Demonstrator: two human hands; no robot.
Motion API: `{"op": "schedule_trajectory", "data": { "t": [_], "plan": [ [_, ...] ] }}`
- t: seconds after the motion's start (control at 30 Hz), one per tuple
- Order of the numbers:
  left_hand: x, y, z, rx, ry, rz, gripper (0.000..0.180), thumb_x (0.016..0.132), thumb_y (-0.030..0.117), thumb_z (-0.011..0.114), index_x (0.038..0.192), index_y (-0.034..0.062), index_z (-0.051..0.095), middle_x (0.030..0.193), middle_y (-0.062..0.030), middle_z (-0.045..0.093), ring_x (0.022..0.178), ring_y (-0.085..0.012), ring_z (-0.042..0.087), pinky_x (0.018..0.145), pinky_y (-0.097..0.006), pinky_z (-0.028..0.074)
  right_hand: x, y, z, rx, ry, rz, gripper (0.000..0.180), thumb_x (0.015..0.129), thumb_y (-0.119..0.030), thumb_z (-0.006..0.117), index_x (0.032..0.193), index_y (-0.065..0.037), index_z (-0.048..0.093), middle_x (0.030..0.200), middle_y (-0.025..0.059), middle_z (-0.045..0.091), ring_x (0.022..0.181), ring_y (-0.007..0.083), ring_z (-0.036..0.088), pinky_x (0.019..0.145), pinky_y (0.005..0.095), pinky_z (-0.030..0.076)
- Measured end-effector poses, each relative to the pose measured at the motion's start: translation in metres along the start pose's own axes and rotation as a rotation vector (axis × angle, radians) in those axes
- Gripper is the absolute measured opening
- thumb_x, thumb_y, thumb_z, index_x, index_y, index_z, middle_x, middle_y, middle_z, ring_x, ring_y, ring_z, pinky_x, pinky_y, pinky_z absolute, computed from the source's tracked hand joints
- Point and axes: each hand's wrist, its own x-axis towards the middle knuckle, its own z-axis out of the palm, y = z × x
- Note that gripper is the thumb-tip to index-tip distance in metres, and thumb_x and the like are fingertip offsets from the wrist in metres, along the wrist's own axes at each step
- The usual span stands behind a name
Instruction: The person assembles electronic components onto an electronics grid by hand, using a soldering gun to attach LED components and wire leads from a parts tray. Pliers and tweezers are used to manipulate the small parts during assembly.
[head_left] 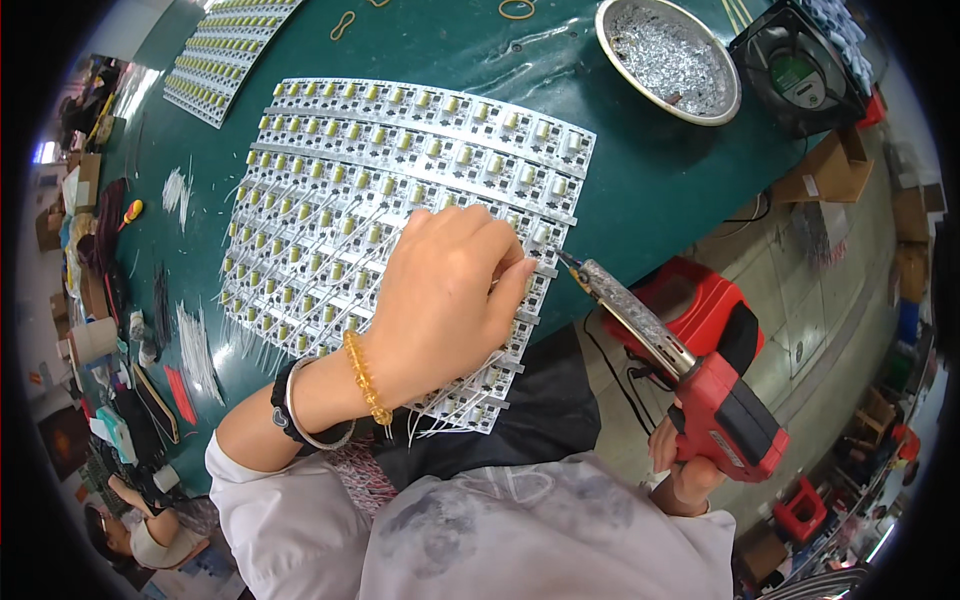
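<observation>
With your right hand [692,482] closed on the soldering gun [727,412], bring its tip [567,260] squarely to the circuit-board panel [345,205], centre-left of frame. Steady your left hand [450,280], curled over it; whether its hidden fingertips pinch anything cannot be told. Heat briefly.

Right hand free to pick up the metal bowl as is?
Probably not: the right hand is wrapped around the red soldering gun, so it would likely need to put that down before gripping the metal bowl.
</observation>
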Motion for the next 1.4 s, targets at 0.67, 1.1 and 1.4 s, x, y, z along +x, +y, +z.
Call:
{"op": "schedule_trajectory", "data": {
  "t": [0.67,1.1,1.4],
  "plan": [
    [0.001,-0.001,-0.001,-0.022,-0.052,-0.065,0.014,0.074,0.009,0.063,0.066,0.0046,0.053,0.063,-0.0056,0.051,0.059,-0.0211,0.050,0.061,-0.034,0.033,-0.009,-0.001,-0.022,-0.307,-0.165,0.086,0.052,0.073,-0.050,0.066,0.086,-0.002,0.050,0.058,-0.0021,0.049,0.052,0.0104,0.047,0.049,0.0260,0.035],
    [0.002,-0.005,0.001,-0.042,-0.022,-0.024,0.014,0.074,0.009,0.062,0.065,0.0047,0.052,0.061,-0.0067,0.052,0.058,-0.0228,0.049,0.060,-0.035,0.034,0.003,-0.011,0.011,0.042,0.013,0.008,0.075,0.080,-0.051,0.057,0.115,0.013,0.040,0.047,0.0002,0.042,0.035,0.0097,0.039,0.035,0.0230,0.033],
    [-0.012,-0.009,-0.026,0.101,0.125,0.141,0.009,0.075,0.011,0.059,0.072,0.0049,0.054,0.072,-0.0112,0.052,0.073,-0.0275,0.052,0.067,-0.038,0.038,0.030,0.002,0.038,-0.016,0.191,-0.394,0.050,0.089,-0.017,0.051,0.125,0.012,0.032,0.053,0.0008,0.039,0.042,0.0100,0.036,0.044,0.0237,0.036]
  ]
}}
